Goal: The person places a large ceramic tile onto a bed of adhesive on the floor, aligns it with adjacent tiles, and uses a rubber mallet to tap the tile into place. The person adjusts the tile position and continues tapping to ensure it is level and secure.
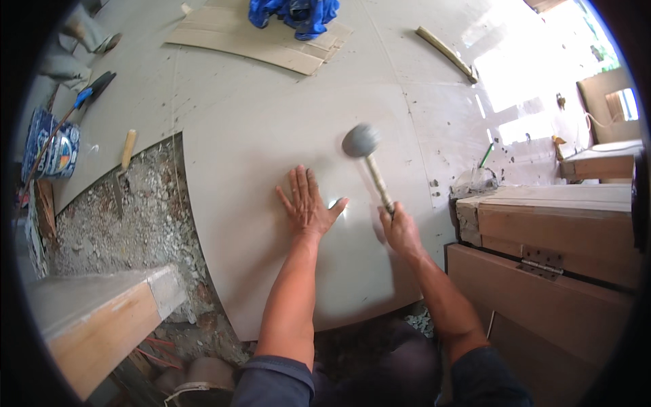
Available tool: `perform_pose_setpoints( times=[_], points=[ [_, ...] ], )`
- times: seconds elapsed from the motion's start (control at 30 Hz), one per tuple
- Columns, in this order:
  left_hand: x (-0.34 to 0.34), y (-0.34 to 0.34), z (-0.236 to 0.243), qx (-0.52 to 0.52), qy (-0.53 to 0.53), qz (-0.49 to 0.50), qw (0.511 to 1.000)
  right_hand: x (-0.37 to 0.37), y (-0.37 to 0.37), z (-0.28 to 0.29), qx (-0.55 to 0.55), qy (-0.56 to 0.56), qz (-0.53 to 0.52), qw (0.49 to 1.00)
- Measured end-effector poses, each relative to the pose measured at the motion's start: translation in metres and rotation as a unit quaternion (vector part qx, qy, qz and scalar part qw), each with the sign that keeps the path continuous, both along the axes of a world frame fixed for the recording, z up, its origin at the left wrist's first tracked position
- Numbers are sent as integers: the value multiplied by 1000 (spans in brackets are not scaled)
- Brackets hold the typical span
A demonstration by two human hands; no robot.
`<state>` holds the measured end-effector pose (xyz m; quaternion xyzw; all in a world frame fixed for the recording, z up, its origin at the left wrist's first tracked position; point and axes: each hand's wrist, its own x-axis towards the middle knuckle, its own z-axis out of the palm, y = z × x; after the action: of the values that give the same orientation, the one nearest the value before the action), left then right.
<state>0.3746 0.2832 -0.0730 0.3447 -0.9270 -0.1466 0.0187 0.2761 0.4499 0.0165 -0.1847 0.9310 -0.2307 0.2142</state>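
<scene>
The right grip (pixel 401 232) is clutching a mallet (pixel 360 141); the left grip (pixel 308 209) is lying open on the laid central tile (pixel 234 197). Gravel (pixel 139 220), frame left, is remaining untiled.

From the person's head, one wide fisheye view faces steeply down and forward onto the broad, glossy, pale-grey floor tile (pixel 251 183). The person's bare forearms (pixel 290 305) enter close below the lens, around five and six o'clock; crumpled bright-blue cloth (pixel 312 27) lies well off at twelve.
</scene>
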Motion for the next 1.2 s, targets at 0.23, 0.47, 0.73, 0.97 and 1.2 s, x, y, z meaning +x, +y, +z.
perform_pose_setpoints(
  times=[0.23,0.47,0.73,0.97,1.2],
  points=[
    [54,-63,8,-32,-80,88,992,17,-36,23,-244,20,19,969],
    [56,-77,2,-2,-43,80,996,24,-90,-8,-179,24,2,984],
    [53,-88,8,32,-29,81,996,23,-140,-3,-91,4,72,993],
    [56,-85,11,33,-30,79,996,34,-177,-9,-59,-36,168,983],
    [55,-87,13,38,-35,64,997,32,-187,-7,-28,-29,207,977]
  ],
)
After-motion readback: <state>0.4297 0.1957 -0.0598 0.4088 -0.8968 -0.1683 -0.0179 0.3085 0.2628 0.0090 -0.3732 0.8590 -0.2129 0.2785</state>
